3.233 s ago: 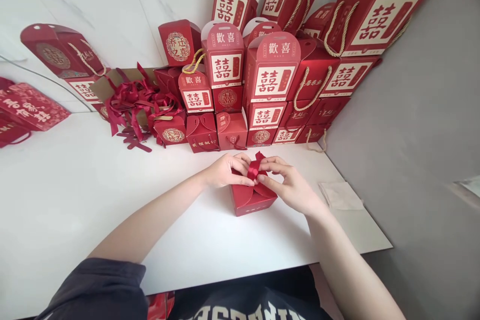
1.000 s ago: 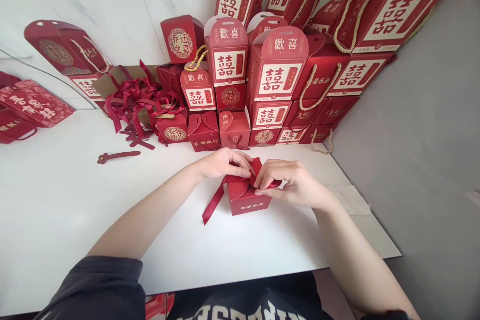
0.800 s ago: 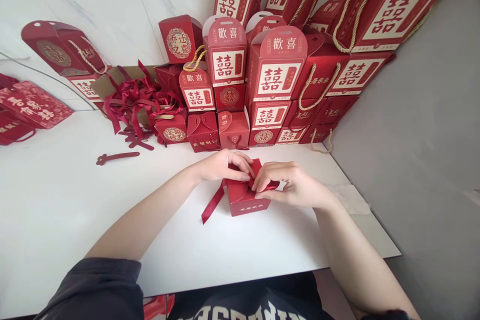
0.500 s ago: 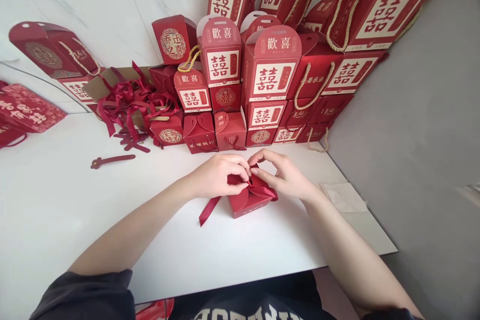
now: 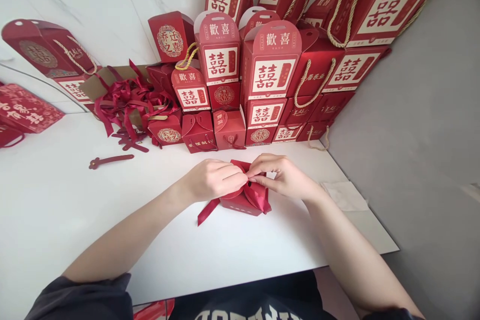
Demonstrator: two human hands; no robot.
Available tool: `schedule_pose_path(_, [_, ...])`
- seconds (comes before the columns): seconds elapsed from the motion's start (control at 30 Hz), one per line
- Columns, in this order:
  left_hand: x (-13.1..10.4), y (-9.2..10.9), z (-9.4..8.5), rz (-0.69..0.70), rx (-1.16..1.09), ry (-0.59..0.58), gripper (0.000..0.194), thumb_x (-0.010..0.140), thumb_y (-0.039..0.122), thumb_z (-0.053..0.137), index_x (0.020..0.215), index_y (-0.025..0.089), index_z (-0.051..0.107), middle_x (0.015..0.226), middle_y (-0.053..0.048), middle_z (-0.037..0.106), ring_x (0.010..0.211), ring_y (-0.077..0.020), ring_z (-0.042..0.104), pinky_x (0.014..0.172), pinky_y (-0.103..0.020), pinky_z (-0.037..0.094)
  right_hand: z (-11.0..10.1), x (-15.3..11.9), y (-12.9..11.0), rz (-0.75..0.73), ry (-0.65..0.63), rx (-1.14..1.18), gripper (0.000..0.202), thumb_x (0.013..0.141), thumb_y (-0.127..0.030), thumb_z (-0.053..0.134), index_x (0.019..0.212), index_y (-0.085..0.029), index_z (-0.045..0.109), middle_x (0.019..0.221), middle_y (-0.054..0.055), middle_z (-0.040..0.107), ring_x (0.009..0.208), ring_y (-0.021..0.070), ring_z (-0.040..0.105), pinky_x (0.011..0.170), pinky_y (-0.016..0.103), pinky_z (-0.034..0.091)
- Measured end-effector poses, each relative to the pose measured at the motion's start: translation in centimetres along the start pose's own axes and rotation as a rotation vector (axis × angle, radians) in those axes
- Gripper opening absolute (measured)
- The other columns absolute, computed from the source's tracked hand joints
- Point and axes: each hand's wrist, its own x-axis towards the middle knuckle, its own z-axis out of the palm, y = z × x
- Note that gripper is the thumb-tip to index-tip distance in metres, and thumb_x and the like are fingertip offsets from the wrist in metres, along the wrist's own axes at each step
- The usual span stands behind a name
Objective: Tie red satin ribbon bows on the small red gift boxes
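Note:
A small red gift box (image 5: 240, 206) stands on the white table, its curved top flaps folded together. Red satin ribbon (image 5: 256, 197) runs over the top by a small hole, and one loose tail (image 5: 208, 212) trails on the table to the left. My left hand (image 5: 215, 179) lies over the left side of the box, fingers closed in a pinch at the ribbon by the hole. From the other side my right hand (image 5: 277, 174) pinches with thumb and forefinger at the same spot. The fingertips meet there and hide most of what lies between them.
Stacked red boxes (image 5: 272, 76) with rope handles line the back wall. Left of them is an open carton (image 5: 92, 87) heaped with red ribbons (image 5: 131, 97). A dark red strap (image 5: 112, 161) lies on the table. A pale flat sheet (image 5: 347, 196) is near the grey right wall.
The box has turned, so its front faces me more squarely, and it sits slightly further left. My left fingers have closed over its top, and my right fingertips have come down beside them.

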Motion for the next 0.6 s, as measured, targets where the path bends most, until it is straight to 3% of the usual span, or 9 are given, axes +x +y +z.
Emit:
schedule_pose_path(0.13, [-0.46,-0.19,0.56,-0.051,-0.094,0.013,0.012,0.091,0.020,0.056,0.081,0.022,0.063,0.070,0.003,0.066,0.063,-0.0098,0.062,0.063,-0.022,0.052,0.03,-0.10,-0.05,-0.029,0.004,-0.023,0.013,0.092,-0.022,0.059,0.095,-0.020,0.072,0.090,0.005,0.070,0.081,0.0158,0.063,0.074,0.030,0.052])
schedule_pose_path(0.27, [-0.37,-0.01,0.54,-0.043,-0.093,0.014,0.012,0.090,0.019,0.056,0.080,0.021,0.062,0.070,0.002,0.066,0.063,-0.0100,0.063,0.061,-0.022,0.052,0.21,-0.14,-0.39,-0.077,0.060,-0.191,0.010,0.087,-0.014,0.058,0.089,-0.019,0.067,0.084,0.004,0.067,0.074,0.0156,0.059,0.069,0.030,0.049])
schedule_pose_path(0.37, [-0.29,0.08,0.47,-0.039,-0.087,0.017,0.013,0.090,0.019,0.056,0.080,0.021,0.062,0.069,0.002,0.066,0.062,-0.0102,0.062,0.060,-0.022,0.051,0.04,-0.10,-0.68,-0.073,0.099,-0.243,0.011,0.085,-0.011,0.059,0.091,-0.019,0.064,0.083,0.003,0.066,0.072,0.0158,0.057,0.073,0.032,0.048])
schedule_pose_path(0.6, [-0.38,0.12,0.38,-0.068,-0.051,-0.023,0.015,0.092,0.021,0.053,0.081,0.022,0.063,0.069,0.002,0.063,0.059,-0.0095,0.059,0.057,-0.021,0.050,-0.19,0.11,-0.44,-0.133,0.014,-0.173,0.011,0.093,-0.021,0.058,0.091,-0.021,0.069,0.089,0.005,0.071,0.083,0.0188,0.062,0.081,0.037,0.047])
